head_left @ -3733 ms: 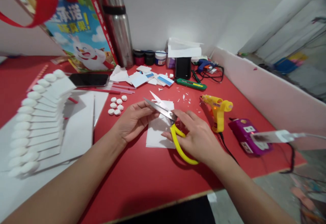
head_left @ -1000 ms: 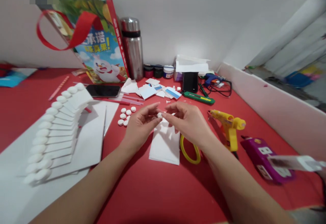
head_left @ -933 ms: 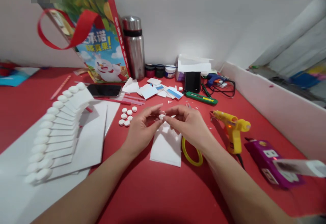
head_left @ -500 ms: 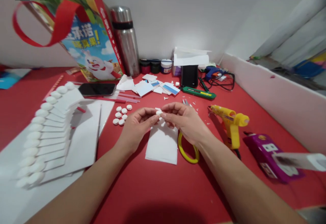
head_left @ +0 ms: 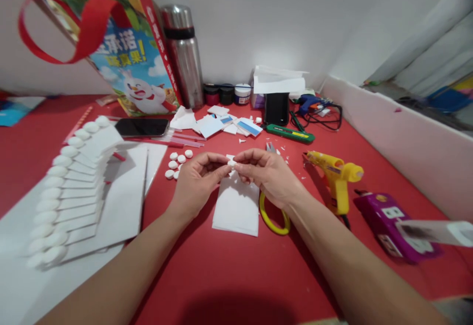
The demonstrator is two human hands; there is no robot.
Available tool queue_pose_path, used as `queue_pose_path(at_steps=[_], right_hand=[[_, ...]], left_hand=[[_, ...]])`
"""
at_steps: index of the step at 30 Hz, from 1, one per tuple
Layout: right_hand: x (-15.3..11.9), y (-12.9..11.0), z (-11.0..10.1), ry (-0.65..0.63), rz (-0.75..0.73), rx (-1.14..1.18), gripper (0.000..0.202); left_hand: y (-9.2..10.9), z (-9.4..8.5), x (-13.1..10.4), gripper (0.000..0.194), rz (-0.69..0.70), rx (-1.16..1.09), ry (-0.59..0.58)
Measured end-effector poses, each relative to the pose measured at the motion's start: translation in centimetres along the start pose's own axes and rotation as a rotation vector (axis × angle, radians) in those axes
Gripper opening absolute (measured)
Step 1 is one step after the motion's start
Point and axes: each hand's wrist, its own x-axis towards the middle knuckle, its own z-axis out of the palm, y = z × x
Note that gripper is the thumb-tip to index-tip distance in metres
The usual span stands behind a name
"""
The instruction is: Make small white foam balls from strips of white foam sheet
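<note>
Between their fingertips, my left hand (head_left: 201, 179) and my right hand (head_left: 264, 172) pinch a small white disc (head_left: 232, 162) above a white paper piece (head_left: 236, 209) on the red table. Several loose white discs (head_left: 173, 164) lie just left of my left hand, which partly hides them. Under my right wrist sits a pair of scissors with yellow handles (head_left: 273, 221); its metal tips show past the hand. Farther left, a curved row of white strips, each topped by a white disc (head_left: 57, 172), rests on a white board (head_left: 125, 192).
A yellow glue gun (head_left: 334, 172) and a purple box (head_left: 395, 226) lie on the right. Behind my hands are a green cutter (head_left: 290, 133), paper scraps (head_left: 210, 126) and a phone (head_left: 141, 127). A steel flask (head_left: 185, 63) and a colourful bag (head_left: 136, 68) stand at the back left.
Both hands keep their pinch on the small white disc, with only slight finger movement. The whole view has shifted a little; nothing on the table has visibly moved.
</note>
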Motion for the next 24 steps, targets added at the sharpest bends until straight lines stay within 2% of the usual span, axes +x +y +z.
queue_pose_path(at_steps=[8,15,18,24], right_hand=[[0.08,-0.19,0.30,0.017,0.051,0.042,0.031],[-0.17,-0.37,0.64,0.021,0.102,0.130,0.030],[-0.21,-0.59,0.51,0.009,0.125,0.109,0.026],[-0.07,-0.70,0.25,0.026,0.122,0.089,0.029]], left_hand=[[-0.65,-0.25,-0.24,0.015,0.143,0.152,-0.016],[-0.46,-0.04,-0.20,0.018,0.292,0.271,-0.016],[-0.34,-0.20,-0.24,0.020,0.242,0.288,-0.020],[-0.45,-0.57,0.04,0.028,0.072,0.116,-0.118]])
